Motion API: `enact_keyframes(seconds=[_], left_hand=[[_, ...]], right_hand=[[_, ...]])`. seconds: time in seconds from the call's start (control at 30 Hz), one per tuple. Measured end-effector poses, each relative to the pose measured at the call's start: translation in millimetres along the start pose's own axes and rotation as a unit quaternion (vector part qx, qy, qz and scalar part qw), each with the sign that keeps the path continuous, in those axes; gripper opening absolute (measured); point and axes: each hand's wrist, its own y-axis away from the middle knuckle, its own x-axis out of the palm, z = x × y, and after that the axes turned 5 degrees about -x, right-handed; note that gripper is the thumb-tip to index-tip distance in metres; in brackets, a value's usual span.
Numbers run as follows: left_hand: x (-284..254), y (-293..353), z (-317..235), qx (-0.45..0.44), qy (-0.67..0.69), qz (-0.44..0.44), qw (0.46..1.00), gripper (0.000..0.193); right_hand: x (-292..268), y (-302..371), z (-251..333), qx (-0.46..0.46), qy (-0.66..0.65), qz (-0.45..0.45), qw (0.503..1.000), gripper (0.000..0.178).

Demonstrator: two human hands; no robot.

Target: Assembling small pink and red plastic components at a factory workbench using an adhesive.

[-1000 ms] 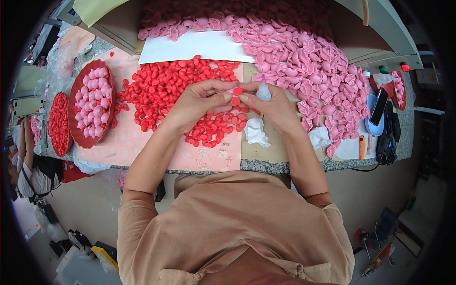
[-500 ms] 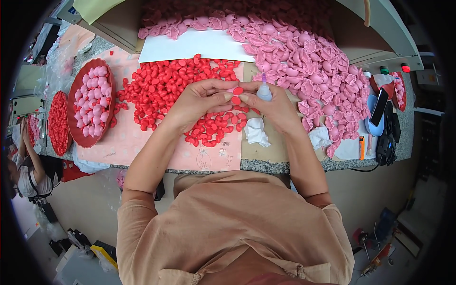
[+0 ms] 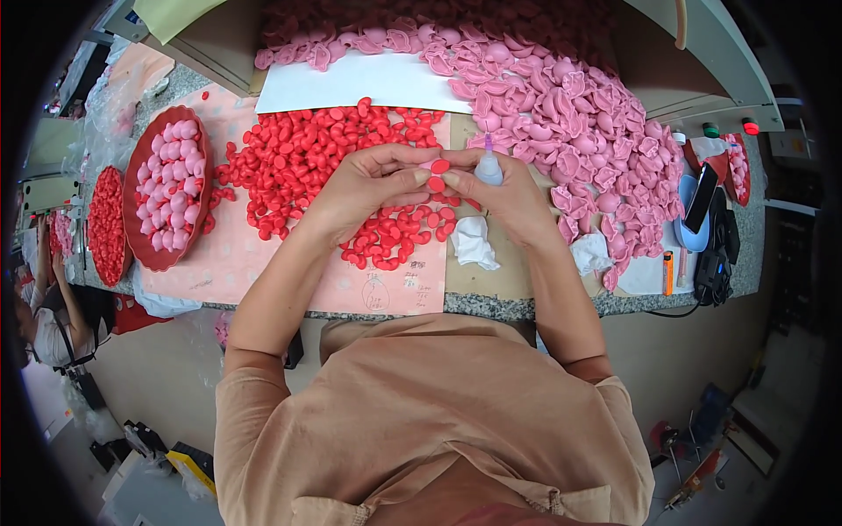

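My left hand and my right hand meet over the worktop, fingertips pinched together on a small red plastic part. Two round flat red faces of it show between my thumbs; my fingers cover the rest. Tucked in my right hand is a small translucent squeeze bottle with a thin purple tip pointing away from me. Loose red parts lie heaped beyond and below my left hand. Past my right hand spreads a big pile of pink shell-like pieces.
Leftward stand a red scalloped tray of pink-and-red pieces and a container of red parts. Crumpled white tissues lie near my wrists. At right are an orange lighter and a phone on a blue tray. Another person sits far left.
My hands, the red part and the bottle stay in nearly the same place. At the far left, the other person's arms have shifted.
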Motion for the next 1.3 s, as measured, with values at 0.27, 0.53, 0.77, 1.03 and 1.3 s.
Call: enact_keyframes(seconds=[0.27,0.53,0.77,1.03,1.3], left_hand=[[-1.5,0.3,1.6,-0.001,-0.005,0.0,1.0,0.025],[-3.1,-0.6,1.6,0.0,-0.005,-0.001,1.0,0.025],[-4.2,-0.9,2.7,-0.003,-0.007,-0.002,1.0,0.026],[-3.9,-1.8,3.4,0.002,-0.002,-0.007,1.0,0.025],[-4.0,1.7,-6.6,0.01,-0.001,-0.007,1.0,0.026]], right_hand=[[1.2,0.1,-0.5,-0.001,0.014,-0.002,1.0,0.03],[3.0,0.0,1.6,-0.002,-0.002,-0.001,1.0,0.029],[4.1,0.1,2.2,-0.003,0.002,-0.002,1.0,0.029],[2.3,-2.0,-1.7,-0.006,0.007,0.001,1.0,0.028],[6.4,-5.8,9.4,-0.02,0.011,0.01,1.0,0.029]])
